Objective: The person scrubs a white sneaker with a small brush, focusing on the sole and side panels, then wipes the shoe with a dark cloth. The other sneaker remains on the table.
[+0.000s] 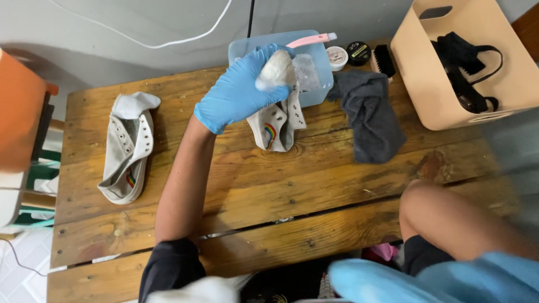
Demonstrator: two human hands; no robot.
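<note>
My left hand [238, 90], in a blue glove, grips the toe of a white canvas sneaker [276, 120] with a rainbow patch and holds it upright over the wooden table [236, 185], against a clear plastic tub [314, 90]. A pink toothbrush [311, 40] lies across the tub's rim. My right hand [393, 283], also blue-gloved, is a blur close to the camera at the bottom right; what it holds cannot be made out. The matching sneaker [126, 148] lies on its side at the table's left.
A dark grey cloth [370, 115] lies right of the tub. Two small round tins [347, 55] and a black brush [385, 59] sit behind it. A beige bin [421, 84] holding black straps stands at the right. An orange object [19, 112] is at the left edge.
</note>
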